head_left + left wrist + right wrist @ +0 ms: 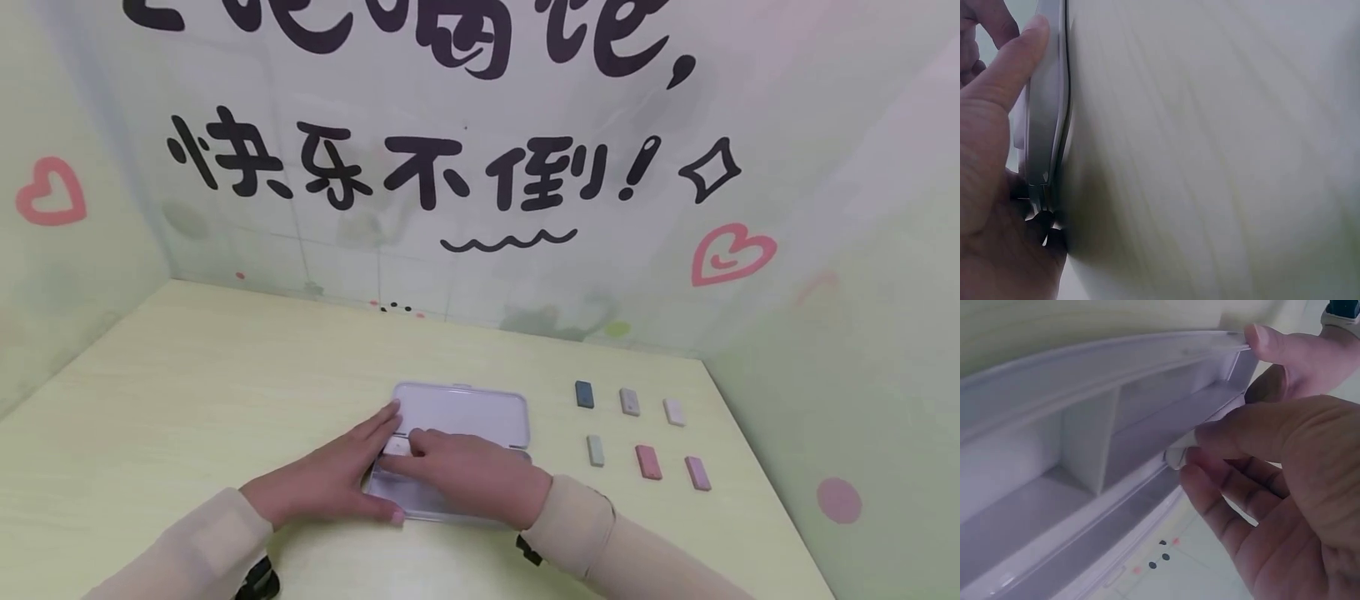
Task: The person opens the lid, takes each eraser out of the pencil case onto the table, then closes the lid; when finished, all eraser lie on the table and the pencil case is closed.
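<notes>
A pale lilac plastic case (465, 414) lies opened flat on the table, its lid part towards the back wall. My left hand (330, 481) is spread against the case's left end, thumb along the front edge and fingers straight at the back. My right hand (476, 475) is over the case's left part. Between thumb and fingertips it pinches a small white block (1177, 456) beside the inner long wall of a compartment. Its far side is hidden by the fingers. A divider (1107, 440) separates compartments in the right wrist view.
Right of the case, several small blocks lie in two rows: dark blue-grey (584, 394), grey (629, 402), pale pink (673, 412), pale green (596, 450), red (648, 462) and mauve (697, 472). Printed walls enclose the light wooden table (225, 375) at the back and sides.
</notes>
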Demonstrator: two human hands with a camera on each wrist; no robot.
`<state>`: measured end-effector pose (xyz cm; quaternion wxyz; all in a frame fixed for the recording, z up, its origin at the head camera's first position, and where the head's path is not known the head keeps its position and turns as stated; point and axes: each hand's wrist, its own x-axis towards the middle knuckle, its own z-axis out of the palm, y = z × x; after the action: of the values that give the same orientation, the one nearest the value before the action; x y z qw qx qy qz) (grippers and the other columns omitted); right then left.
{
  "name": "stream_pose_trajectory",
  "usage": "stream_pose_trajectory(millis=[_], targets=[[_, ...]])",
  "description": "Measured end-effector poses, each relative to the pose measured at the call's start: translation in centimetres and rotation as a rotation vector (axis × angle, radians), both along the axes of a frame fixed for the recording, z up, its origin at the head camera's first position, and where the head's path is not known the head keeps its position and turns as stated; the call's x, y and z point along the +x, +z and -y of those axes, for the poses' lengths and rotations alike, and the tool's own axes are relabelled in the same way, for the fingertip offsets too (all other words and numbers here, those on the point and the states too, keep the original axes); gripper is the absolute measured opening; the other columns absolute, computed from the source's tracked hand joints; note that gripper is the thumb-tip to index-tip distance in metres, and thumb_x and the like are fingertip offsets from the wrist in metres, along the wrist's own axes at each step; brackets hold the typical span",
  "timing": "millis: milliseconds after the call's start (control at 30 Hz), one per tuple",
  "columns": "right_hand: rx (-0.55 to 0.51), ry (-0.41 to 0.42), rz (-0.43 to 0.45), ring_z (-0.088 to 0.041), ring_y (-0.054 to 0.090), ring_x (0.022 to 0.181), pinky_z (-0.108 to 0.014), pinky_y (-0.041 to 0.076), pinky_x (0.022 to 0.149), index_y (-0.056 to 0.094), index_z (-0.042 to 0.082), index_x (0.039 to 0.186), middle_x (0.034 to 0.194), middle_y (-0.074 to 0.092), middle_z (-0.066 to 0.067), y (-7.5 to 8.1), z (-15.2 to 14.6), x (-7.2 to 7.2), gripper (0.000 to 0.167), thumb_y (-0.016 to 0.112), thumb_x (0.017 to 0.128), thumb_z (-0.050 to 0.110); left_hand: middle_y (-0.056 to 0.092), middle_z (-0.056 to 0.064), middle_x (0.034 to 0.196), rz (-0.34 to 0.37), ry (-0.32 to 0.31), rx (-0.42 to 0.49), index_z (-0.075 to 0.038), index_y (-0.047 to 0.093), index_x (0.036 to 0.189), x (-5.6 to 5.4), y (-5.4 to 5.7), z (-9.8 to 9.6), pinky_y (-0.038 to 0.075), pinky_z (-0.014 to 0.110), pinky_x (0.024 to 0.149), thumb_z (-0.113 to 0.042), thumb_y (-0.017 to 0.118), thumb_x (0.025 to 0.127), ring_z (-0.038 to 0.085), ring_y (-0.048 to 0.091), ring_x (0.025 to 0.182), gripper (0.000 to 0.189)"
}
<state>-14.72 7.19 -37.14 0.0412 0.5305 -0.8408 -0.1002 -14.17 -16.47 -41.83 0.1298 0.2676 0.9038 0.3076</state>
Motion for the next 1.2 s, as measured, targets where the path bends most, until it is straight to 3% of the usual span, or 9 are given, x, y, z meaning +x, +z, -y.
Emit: stream_pose_trajectory(millis=[133,400,700,867,1067,1200], targets=[[0.034,-0.003,-0.034,-0.004,0.053,0.081,-0.009,0.046,0.059,0.050,0.037,0.149,0.106,0.060,0.005,0.2,0.6,0.2,0.062,0.071,0.097,0.010,0.011,0.017,0.177,-0.001,-0.002,0.011,0.005,0.023,0.164,0.1,0.2,0.1,0.032,0.067,0.123,-0.068,0.082,0.078,0.045,0.024,0.160,0.127],[0.112,0.037,-0.178,-0.004,0.065,0.095,-0.010,0.055,0.080,0.052,0.033,0.144,0.115,0.062,0.008,0.3,1.5,0.3,0.057,0.075,0.094,0.019,0.010,0.017,0.177,0.014,-0.005,0.025,0.004,0.023,0.164,0.0,0.2,0.3,0.032,0.068,0.122,-0.067,0.081,0.079,0.046,0.023,0.160,0.125],[0.132,0.059,-0.213,-0.004,0.068,0.100,-0.012,0.057,0.085,0.053,0.031,0.146,0.122,0.064,0.010,0.1,1.5,0.1,0.054,0.071,0.098,0.019,0.012,0.019,0.177,-0.011,-0.013,0.018,0.006,0.023,0.164,-0.2,0.2,0.3,0.033,0.067,0.122,-0.067,0.082,0.079,0.046,0.025,0.160,0.126],[0.131,0.050,-0.172,-0.003,0.067,0.098,-0.012,0.057,0.079,0.051,0.033,0.147,0.117,0.064,0.010,0.1,1.4,-0.1,0.056,0.072,0.098,0.016,0.011,0.019,0.177,0.001,-0.015,0.020,0.006,0.022,0.164,-0.3,0.1,0.3,0.032,0.068,0.122,-0.067,0.081,0.080,0.046,0.024,0.160,0.126],[0.079,-0.005,-0.067,-0.002,0.055,0.080,-0.009,0.044,0.056,0.044,0.037,0.155,0.107,0.060,0.008,0.3,0.6,0.0,0.067,0.069,0.099,0.011,0.010,0.017,0.177,0.007,-0.015,0.026,0.004,0.022,0.164,-0.3,-0.1,0.2,0.031,0.068,0.123,-0.068,0.081,0.079,0.045,0.023,0.160,0.126],[0.064,-0.024,-0.007,-0.001,0.056,0.081,-0.009,0.045,0.060,0.042,0.036,0.158,0.110,0.062,0.006,0.9,0.0,0.1,0.073,0.070,0.097,0.006,0.013,0.018,0.177,-0.008,-0.013,0.021,0.004,0.025,0.164,-0.2,-0.2,0.2,0.033,0.068,0.122,-0.068,0.082,0.078,0.046,0.025,0.160,0.126]])
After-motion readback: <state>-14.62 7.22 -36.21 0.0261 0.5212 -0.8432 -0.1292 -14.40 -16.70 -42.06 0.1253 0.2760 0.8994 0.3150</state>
